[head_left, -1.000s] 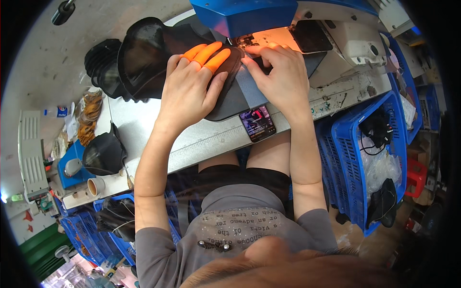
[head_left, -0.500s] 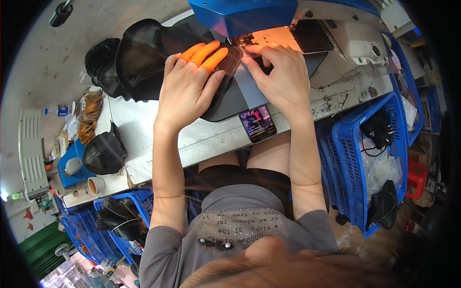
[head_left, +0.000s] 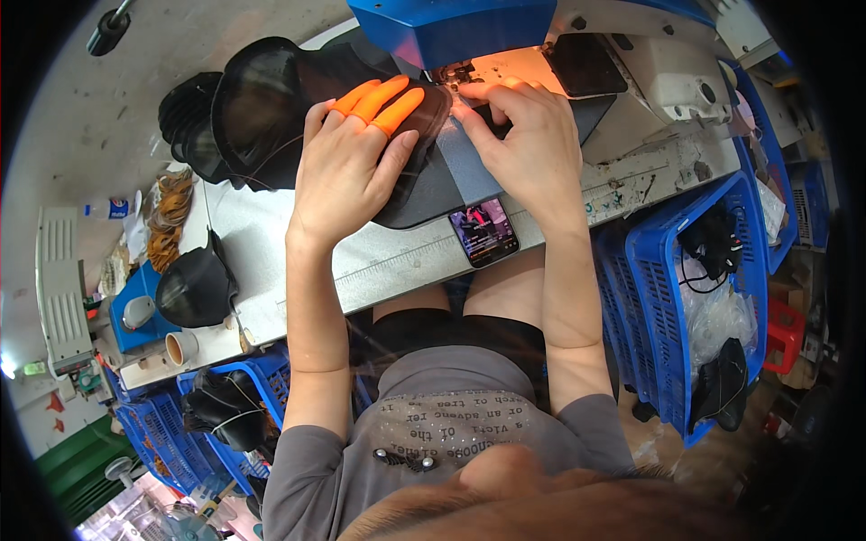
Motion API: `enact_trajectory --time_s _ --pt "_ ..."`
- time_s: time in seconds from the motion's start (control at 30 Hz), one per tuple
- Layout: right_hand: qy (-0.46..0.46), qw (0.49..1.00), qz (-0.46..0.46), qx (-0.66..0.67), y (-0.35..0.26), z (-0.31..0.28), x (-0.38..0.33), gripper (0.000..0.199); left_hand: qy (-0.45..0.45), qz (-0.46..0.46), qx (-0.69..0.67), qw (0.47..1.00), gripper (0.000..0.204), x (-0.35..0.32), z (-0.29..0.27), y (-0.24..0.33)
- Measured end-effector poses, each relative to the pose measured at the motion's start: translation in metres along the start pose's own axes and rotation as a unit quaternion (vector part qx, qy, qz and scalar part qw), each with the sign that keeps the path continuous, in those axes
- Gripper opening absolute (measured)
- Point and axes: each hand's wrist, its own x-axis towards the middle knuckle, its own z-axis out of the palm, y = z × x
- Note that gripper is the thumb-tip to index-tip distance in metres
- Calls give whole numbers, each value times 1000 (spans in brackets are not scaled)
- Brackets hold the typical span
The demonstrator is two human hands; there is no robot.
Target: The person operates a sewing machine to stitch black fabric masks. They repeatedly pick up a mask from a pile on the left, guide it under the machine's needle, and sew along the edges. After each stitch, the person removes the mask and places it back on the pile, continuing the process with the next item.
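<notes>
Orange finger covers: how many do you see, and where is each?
3, all on the left hand: index-finger cover, middle-finger cover, ring-finger cover. The right hand shows none, though some fingertips may be hidden.

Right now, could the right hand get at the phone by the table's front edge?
Likely yes: the phone lies uncovered near the right hand, on the person's side, and nothing visible blocks the way.
</notes>
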Motion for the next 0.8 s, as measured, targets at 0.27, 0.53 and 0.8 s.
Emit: enact_trajectory --time_s 0.27,0.53,0.8 --pt "-1 1000 2 -7 -1 -1 1 23 -8 -16 4 1000 35 0 -1 2" --pt "-4 1000 3 -4 -1 -1 1 23 0 -9 -4 1000 36 0 -2 1" --pt "5 1000 -6 -8 0 0 1 23 1 -16 6 1000 36 -1 1 0"
